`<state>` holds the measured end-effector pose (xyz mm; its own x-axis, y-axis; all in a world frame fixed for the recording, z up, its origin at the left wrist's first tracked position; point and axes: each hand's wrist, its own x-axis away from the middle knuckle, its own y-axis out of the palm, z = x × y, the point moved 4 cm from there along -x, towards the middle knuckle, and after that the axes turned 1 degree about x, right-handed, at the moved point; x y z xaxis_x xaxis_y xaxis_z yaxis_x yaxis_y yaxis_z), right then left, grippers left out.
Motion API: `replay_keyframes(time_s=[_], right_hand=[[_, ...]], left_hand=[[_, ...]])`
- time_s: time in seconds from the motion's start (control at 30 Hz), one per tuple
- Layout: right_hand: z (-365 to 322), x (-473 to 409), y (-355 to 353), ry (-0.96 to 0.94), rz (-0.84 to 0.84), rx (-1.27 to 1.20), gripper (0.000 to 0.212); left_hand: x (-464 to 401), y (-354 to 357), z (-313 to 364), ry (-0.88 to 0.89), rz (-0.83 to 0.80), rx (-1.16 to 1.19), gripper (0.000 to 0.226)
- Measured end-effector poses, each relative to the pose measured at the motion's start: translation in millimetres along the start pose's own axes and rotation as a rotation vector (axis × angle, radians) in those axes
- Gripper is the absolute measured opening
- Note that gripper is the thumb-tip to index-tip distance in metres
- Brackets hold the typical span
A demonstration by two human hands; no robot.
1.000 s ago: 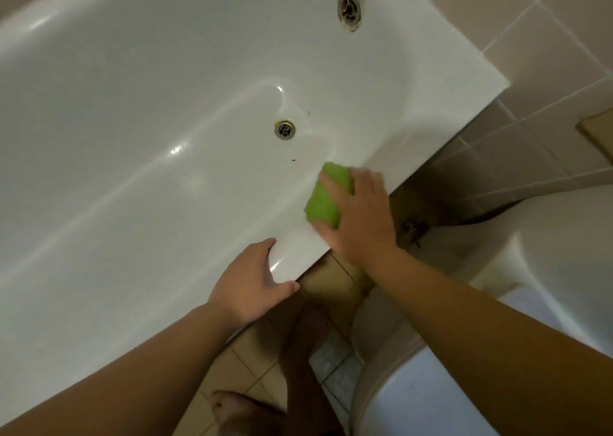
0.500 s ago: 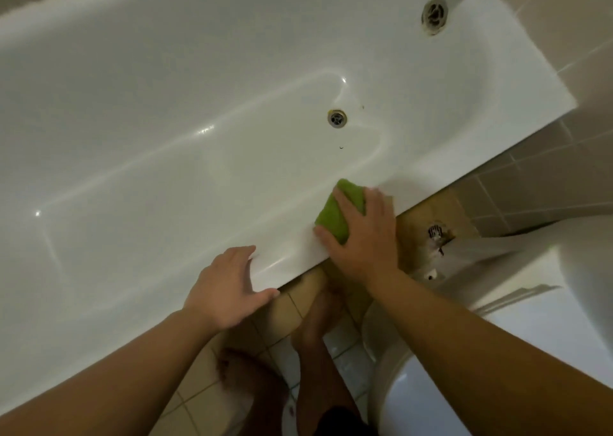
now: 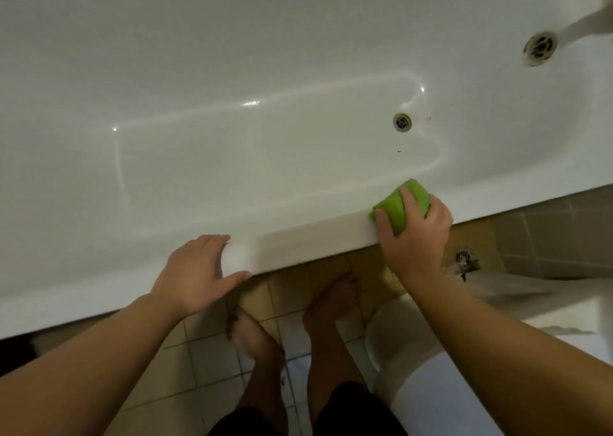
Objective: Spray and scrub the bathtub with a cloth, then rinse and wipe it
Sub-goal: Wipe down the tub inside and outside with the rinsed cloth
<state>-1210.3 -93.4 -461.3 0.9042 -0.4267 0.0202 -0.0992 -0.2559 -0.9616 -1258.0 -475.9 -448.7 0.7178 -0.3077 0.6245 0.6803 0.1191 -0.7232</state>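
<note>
My right hand (image 3: 414,236) grips the green cloth (image 3: 399,205) – soft, light (probably wet) – on the slippery bathtub (image 3: 298,246) rim; left hand (image 3: 195,273) rests flat, holding nothing.

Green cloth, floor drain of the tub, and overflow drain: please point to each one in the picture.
green cloth (image 3: 394,208), head view, on its bare middle between the fingers.
floor drain (image 3: 402,123), head view, on its metal centre.
overflow drain (image 3: 540,48), head view, on its round grille.

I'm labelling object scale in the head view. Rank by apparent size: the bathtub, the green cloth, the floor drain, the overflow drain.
1. bathtub
2. green cloth
3. overflow drain
4. floor drain, though distance from the camera may account for that.
</note>
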Motion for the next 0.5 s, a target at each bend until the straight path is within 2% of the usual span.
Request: replay_keyframes(time_s=[0.07, 0.2, 0.27, 0.37, 0.5], right_hand=[[-57, 21, 20, -0.088, -0.084, -0.021, 0.065], [-175, 67, 58, -0.521, -0.379, -0.038, 0.070], [-196, 71, 63, -0.687, -0.488, -0.038, 0.072], [-162, 52, 53, -0.757, -0.502, -0.031, 0.074], [-72, 21, 21, -0.541, -0.358, 0.051, 0.073]], left_hand=[[6, 1, -9, -0.006, 0.020, -0.015, 0.092], [17, 0, -37, -0.048, 0.043, -0.015, 0.095], [24, -2, -52, -0.081, 0.058, -0.004, 0.095], [34, -7, -71, -0.098, 0.072, 0.004, 0.093], [44, -11, -101, -0.100, 0.088, -0.001, 0.095]])
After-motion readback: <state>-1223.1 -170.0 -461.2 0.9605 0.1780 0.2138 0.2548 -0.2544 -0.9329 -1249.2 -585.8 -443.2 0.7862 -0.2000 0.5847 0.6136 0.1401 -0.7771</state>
